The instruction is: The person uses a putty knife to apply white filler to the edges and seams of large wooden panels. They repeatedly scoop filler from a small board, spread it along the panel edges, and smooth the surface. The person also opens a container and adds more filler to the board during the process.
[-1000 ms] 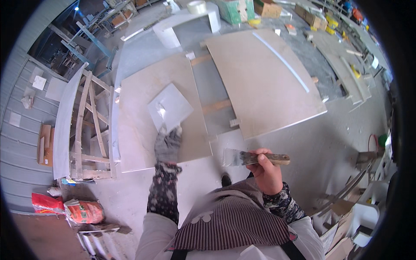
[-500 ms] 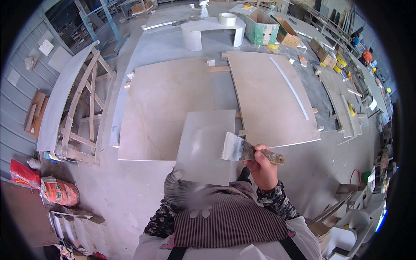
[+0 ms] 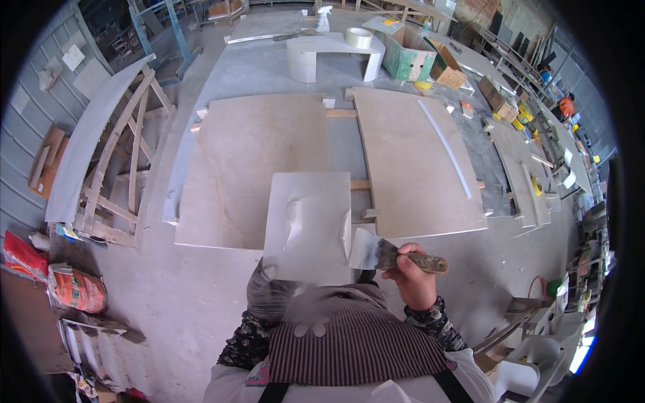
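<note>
left hand (image 3: 270, 293): fingers gripped grey board (image 3: 314, 232) at seven o'clock. right hand (image 3: 414, 282): fingers gripped scraper (image 3: 388, 256), blade (image 3: 365, 249) toward nine o'clock.

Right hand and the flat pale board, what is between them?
In the head view, the putty knife: the right hand grips its handle, and its white-smeared blade points at the right edge of the board; contact is unclear.

Pale, white-streaked board (image 3: 312, 215), smeared scraper (image 3: 388, 256) at its right edge
</note>
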`<state>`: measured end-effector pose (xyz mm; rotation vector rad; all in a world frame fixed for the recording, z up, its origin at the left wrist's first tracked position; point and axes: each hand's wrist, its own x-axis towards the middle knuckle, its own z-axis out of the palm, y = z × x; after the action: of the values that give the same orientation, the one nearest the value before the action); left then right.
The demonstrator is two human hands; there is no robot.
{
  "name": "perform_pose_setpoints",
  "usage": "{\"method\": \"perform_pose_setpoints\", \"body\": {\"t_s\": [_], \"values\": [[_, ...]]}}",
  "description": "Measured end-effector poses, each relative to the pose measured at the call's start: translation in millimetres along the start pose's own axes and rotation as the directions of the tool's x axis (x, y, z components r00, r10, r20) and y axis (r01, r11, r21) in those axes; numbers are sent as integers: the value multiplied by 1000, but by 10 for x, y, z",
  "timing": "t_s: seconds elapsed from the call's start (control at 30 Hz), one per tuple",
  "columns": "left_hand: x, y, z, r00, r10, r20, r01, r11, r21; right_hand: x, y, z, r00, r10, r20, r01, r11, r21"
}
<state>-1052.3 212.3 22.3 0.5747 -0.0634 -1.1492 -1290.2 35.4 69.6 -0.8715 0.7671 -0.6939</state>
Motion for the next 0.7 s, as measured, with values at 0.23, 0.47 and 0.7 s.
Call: {"method": "perform_pose_setpoints", "body": {"t_s": [0.23, 0.47, 0.7], "values": [[-22, -74, 203, 980, 199, 5, -196, 963, 187, -125, 3, 30, 990, -120, -79, 128, 985, 112], [-109, -139, 136, 982, 184, 33, -185, 930, 318, -19, 357, 287, 987, -134, -85, 145, 978, 148], [-316, -86, 31, 990, 125, 62, -139, 903, 406, 102, 335, 349, 975, -201, -90, 211, 970, 122]]}}
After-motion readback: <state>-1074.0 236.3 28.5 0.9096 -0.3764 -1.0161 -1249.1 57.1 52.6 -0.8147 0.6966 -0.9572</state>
